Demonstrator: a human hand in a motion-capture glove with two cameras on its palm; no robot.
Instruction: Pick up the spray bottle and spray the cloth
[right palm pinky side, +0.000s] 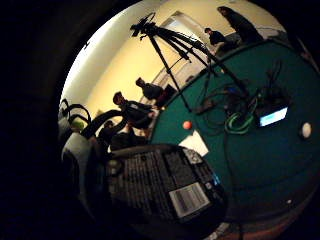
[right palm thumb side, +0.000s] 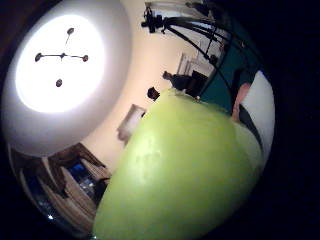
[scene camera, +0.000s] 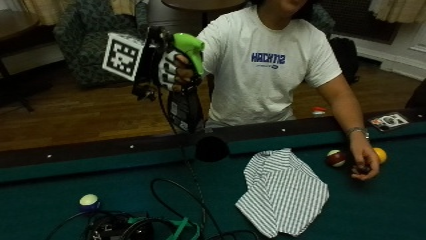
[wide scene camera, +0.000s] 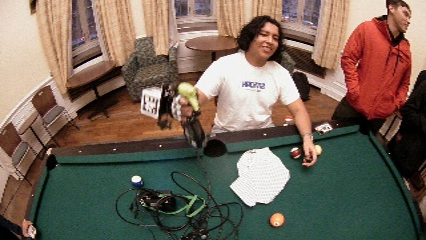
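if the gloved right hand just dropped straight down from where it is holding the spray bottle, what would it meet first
Probably the pool table's rail near the side pocket, not the striped cloth, which lies off to the side. The right hand holds the spray bottle above the edge; depth is unclear.

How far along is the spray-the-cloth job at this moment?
Pickup looks done: the gloved right hand grips the dark spray bottle with the lime-green head, raised above the pool table's rail. Spraying remains: the striped white cloth lies crumpled on the green felt, off to the side, and no mist is visible.
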